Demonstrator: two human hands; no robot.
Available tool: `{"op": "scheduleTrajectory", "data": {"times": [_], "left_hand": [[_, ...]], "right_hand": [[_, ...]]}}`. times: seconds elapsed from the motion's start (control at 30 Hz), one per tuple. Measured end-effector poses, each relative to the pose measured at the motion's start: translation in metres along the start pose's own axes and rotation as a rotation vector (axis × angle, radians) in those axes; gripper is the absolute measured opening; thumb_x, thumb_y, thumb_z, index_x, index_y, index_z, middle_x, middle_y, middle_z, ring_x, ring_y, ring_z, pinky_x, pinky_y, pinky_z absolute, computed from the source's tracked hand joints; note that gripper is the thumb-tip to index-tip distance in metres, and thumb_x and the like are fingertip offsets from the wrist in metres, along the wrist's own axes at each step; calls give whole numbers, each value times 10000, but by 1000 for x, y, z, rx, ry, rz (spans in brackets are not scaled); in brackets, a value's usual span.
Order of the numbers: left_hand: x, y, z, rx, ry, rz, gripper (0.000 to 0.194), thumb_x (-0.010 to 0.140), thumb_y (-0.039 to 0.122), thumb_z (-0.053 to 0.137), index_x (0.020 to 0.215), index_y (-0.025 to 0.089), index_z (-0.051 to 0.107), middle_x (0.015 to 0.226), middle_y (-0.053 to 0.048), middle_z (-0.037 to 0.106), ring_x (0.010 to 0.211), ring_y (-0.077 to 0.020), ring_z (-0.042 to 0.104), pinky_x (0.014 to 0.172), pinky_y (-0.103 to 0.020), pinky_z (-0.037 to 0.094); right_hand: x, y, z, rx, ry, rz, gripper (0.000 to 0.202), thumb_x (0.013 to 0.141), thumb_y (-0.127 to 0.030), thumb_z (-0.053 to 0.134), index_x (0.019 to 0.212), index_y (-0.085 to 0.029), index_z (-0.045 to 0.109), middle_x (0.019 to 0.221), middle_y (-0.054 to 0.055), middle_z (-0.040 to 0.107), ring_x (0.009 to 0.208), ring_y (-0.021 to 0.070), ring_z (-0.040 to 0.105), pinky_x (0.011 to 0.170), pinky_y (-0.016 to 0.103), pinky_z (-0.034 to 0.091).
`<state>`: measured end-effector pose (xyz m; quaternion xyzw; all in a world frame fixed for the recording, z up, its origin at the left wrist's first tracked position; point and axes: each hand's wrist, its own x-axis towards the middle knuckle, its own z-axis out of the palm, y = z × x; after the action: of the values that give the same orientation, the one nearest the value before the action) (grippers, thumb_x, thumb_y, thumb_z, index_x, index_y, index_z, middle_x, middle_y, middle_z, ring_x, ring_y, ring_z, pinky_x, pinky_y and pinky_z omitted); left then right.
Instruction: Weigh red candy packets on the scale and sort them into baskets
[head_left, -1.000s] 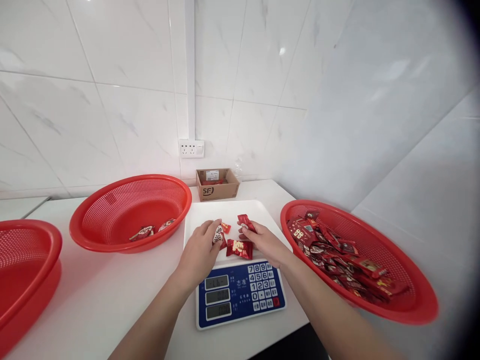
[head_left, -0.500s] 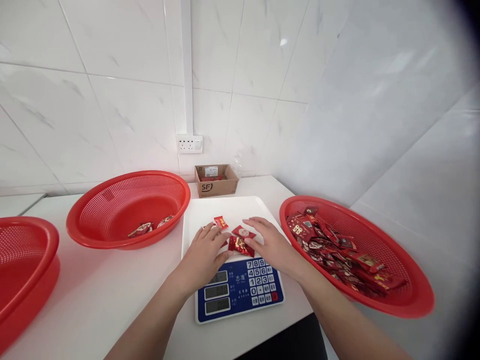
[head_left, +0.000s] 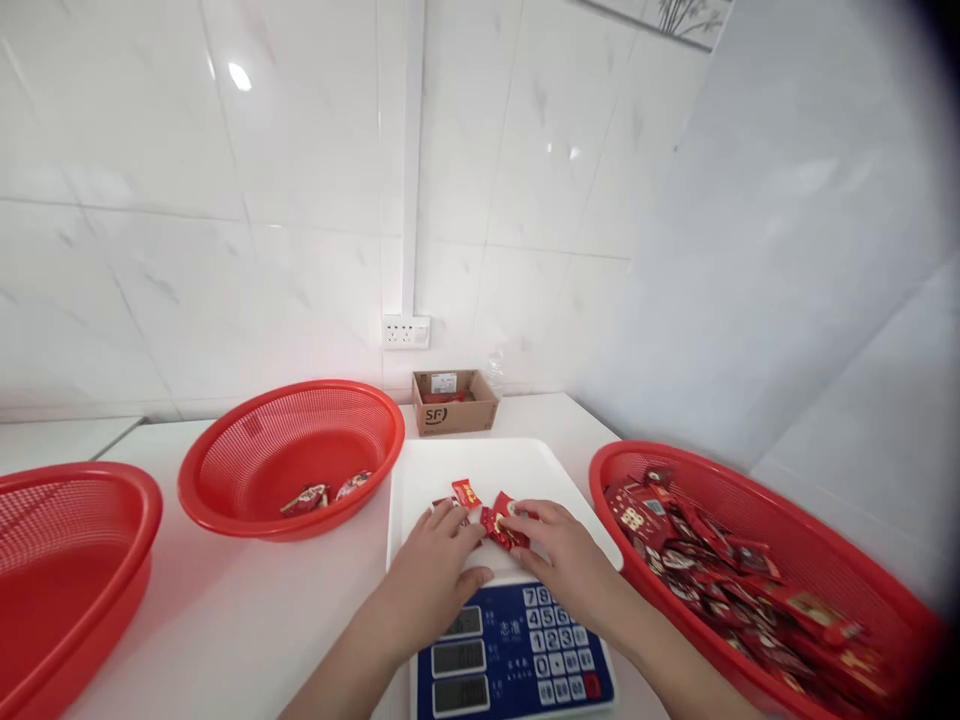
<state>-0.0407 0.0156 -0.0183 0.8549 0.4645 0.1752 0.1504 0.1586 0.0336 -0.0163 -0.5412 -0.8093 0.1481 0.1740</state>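
Observation:
Several red wrapped candies lie on the white pan [head_left: 472, 457] of a digital scale with a blue keypad panel [head_left: 511, 660]. My left hand [head_left: 435, 565] rests on the pan's left side, its fingers spread over a candy that they partly cover. A small bright red candy packet [head_left: 466, 493] shows just beyond those fingertips. My right hand [head_left: 566, 560] is at the right of the pile, fingers and thumb apart, touching the red candies [head_left: 501, 522] between the two hands. Part of these wrappers is hidden under the right fingers.
At right, a red mesh basket [head_left: 622, 460] holds many red candy packets. Another red basket [head_left: 247, 430] at left has a few packets in it; a third red basket [head_left: 142, 500] stands at far left. A cardboard box [head_left: 457, 416] sits behind the scale by the tiled wall.
The view has tilted up, so everything sits lower and further right in the picture. My right hand has come down onto the candies, which are now closer together; the left stays over its candy.

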Motion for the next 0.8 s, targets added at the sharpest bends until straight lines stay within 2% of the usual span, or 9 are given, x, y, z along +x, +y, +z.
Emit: {"op": "scheduleTrajectory", "data": {"times": [0.23,0.47,0.6,0.7,0.8], "left_hand": [[-1,0,-1,-11,-27,-49,462,852,309,545,1303,246,470,1385,-86,462,1327,-303,327,1094,-508,260],[-1,3,-3,-31,-54,-77,465,861,334,528,1307,216,467,1369,-84,479,1319,-300,338,1098,-502,260],[0,2,-2,-27,-51,-74,473,855,328,541,1307,212,463,1372,-82,476,1315,-302,339,1098,-505,257],[0,1,-2,-67,-20,-55,425,854,301,545,1265,206,490,1337,-74,502,1299,-288,354,1096,-486,269],[0,2,-4,-143,13,-61,278,854,243,541,1127,195,553,1205,-69,571,1218,-262,434,1045,-449,349]], "right_hand": [[2,-5,6,-96,18,-76,335,838,-210,496,1134,-220,652,1205,88,621,1149,268,502,974,459,404],[1,-15,9,-133,-59,-14,392,842,-266,494,1215,-205,598,1210,95,614,1161,290,494,976,470,398],[1,-18,10,-141,-43,1,431,829,-257,504,1254,-211,561,1214,105,599,1177,294,481,963,460,407],[2,-18,11,-163,-29,-14,405,838,-227,481,1232,-222,576,1190,106,603,1147,284,503,946,456,418],[3,-16,10,-171,-16,-29,409,831,-180,466,1216,-248,585,1189,90,604,1136,271,514,945,453,419]]}}
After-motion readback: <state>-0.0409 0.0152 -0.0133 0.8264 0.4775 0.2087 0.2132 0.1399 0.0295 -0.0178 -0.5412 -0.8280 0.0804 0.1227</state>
